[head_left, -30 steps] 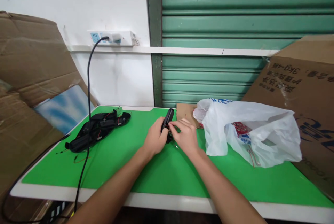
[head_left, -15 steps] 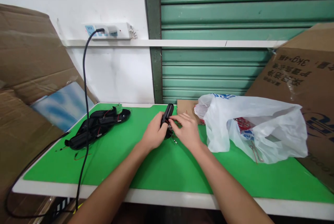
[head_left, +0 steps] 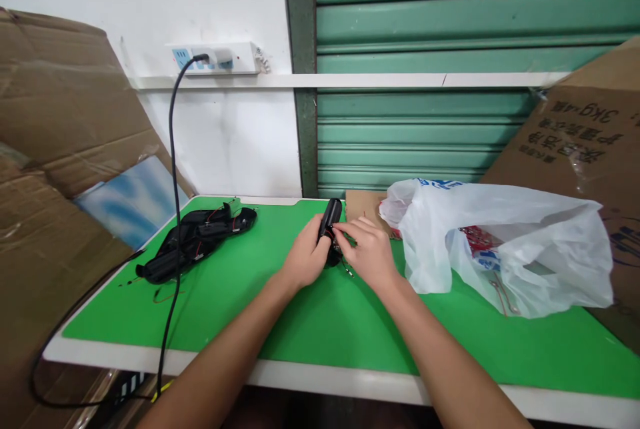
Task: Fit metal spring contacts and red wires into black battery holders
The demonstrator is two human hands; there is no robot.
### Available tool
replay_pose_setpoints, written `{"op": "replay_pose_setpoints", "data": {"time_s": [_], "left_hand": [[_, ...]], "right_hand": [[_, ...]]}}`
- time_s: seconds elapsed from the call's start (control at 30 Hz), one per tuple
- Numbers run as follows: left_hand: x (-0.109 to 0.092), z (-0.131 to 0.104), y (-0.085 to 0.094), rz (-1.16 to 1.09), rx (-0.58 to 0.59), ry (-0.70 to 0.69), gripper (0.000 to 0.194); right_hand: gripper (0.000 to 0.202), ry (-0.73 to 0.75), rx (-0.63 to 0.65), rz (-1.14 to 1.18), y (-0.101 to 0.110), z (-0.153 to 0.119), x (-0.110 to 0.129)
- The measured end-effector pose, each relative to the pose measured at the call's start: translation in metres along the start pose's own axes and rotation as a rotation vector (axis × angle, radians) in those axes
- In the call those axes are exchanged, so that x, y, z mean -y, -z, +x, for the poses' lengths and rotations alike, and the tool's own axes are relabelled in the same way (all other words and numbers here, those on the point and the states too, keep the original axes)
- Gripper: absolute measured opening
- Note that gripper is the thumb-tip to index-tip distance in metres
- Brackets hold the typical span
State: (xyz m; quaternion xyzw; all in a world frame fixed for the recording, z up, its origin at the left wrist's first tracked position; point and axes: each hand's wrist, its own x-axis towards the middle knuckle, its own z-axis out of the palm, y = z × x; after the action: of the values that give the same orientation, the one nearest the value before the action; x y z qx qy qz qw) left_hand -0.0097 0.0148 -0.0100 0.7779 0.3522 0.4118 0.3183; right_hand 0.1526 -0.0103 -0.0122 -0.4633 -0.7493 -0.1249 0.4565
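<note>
My left hand [head_left: 307, 254] is closed around a black plastic housing [head_left: 331, 214], held up over the green mat. Thin wires and small metal ends [head_left: 347, 267] stick out low on the housing's right side. At that same side is my right hand [head_left: 369, 249], thumb and forefinger pinched together at a thin red wire [head_left: 330, 233]. Its fingertips hide most of what they grip. Farther left on the mat lies a heap of similar black housings [head_left: 200, 235] with red and black wires.
A white plastic bag [head_left: 440, 215] holding red wired parts [head_left: 477, 239] lies on the right. Behind my hands is a cardboard piece [head_left: 363, 205]. A black cable [head_left: 173, 129] hangs from the wall socket [head_left: 245, 57] across the table's left side. Cardboard sheets [head_left: 65, 82] flank the table.
The whole view has shifted slightly, so everything sits a little farther right. Both hands stay at the housing, with the right fingers still pinched at its side.
</note>
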Motion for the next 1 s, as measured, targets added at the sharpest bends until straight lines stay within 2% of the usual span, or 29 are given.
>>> {"op": "replay_pose_setpoints", "data": {"time_s": [0.2,0.4,0.63,0.87,1.0], "left_hand": [[0.001,-0.0015,-0.0023,-0.014,0.017,-0.023,0.041],[-0.0018,-0.0015,-0.0043,-0.001,-0.013,0.019,0.04],[0.0007,-0.0044,-0.0046,0.148,-0.01,0.026,0.042],[-0.0059,-0.0087,-0.0051,0.212,-0.006,0.057,0.042],[-0.0043,-0.0032,-0.0037,0.064,0.002,0.046,0.039]], "right_hand": [[0.018,0.007,0.027,0.009,0.0013,0.0003,-0.0019],[0.012,-0.017,0.008,-0.088,0.0031,0.001,-0.0004],[0.018,0.048,0.059,-0.115,0.0014,-0.0004,-0.0001],[0.024,0.082,0.1,-0.106,-0.001,-0.0035,-0.001],[0.019,0.002,0.097,0.048,0.0036,0.001,-0.0008]]}}
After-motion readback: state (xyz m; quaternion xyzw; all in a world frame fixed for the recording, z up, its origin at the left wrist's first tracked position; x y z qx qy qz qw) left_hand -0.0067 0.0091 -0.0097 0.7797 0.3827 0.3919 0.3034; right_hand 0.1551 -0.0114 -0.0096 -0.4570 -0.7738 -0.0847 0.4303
